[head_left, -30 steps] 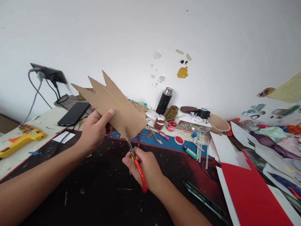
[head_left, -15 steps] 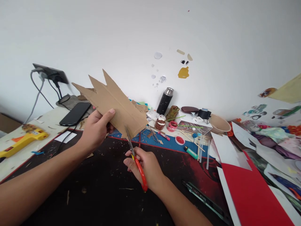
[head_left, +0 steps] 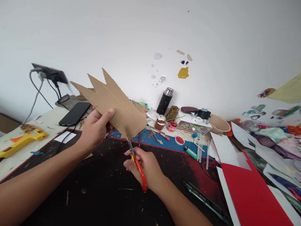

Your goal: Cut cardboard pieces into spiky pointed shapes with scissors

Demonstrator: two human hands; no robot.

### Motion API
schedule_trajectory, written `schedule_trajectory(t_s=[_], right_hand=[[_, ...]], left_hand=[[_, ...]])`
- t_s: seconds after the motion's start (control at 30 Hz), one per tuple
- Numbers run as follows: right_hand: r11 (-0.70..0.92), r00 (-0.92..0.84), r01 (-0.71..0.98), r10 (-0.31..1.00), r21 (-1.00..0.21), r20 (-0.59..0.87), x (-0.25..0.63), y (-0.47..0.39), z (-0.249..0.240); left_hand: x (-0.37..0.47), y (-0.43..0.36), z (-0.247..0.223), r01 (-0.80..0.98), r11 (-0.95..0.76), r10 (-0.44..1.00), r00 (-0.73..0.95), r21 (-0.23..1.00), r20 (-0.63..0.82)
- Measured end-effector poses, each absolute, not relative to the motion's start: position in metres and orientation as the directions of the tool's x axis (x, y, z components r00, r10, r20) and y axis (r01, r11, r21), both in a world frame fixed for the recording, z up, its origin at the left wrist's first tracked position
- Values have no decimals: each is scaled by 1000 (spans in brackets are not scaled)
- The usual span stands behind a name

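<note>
My left hand [head_left: 97, 127] grips a piece of brown cardboard [head_left: 117, 105] by its lower left side, thumb on top and the other fingers mostly hidden behind it. Three pointed spikes stick out from the cardboard's upper left end. In my right hand [head_left: 145, 166] is a pair of scissors [head_left: 139, 171] with red and yellow handles. Their blades point up and overlap the cardboard's lower edge, to the right of my left thumb. Both hands are held above the black mat.
Scraps dot the black mat [head_left: 105, 194]. A utility knife [head_left: 204, 199] and red paper [head_left: 254, 194] lie to the right. A yellow glue gun [head_left: 25, 141] and a phone [head_left: 74, 113] are at left. Behind stand a black flask [head_left: 165, 101], paint jars [head_left: 172, 126] and a beige bowl [head_left: 219, 123].
Almost nothing differs. The cardboard's spiked end has shifted very slightly up and left, while the scissors stay at the same place on its lower edge.
</note>
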State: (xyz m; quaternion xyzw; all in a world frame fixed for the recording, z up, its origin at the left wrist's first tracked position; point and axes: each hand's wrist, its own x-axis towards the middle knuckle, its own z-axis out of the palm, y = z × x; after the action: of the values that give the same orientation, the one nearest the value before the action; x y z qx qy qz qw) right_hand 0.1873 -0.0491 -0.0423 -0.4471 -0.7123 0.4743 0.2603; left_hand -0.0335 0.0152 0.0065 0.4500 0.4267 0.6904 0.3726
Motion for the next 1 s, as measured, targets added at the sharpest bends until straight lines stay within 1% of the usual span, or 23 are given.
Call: schedule_trajectory(t_s=[0.33,0.53,0.73,1.0], right_hand=[[145,-465,378,884,-914,-52,187,-49,-43],[122,-465,338,884,-933,-53,186,-50,-42],[123,-462,363,885,-924,-64,186,-49,-44],[102,-467,317,882,-943,-62,187,-50,-42]], left_hand=[[-34,14,6,-143,-342,904,-319,929,284],[-33,15,8,-154,-344,904,-322,926,282],[-34,16,6,-140,-338,905,-319,931,281],[-34,17,7,-145,-355,900,-320,923,296]])
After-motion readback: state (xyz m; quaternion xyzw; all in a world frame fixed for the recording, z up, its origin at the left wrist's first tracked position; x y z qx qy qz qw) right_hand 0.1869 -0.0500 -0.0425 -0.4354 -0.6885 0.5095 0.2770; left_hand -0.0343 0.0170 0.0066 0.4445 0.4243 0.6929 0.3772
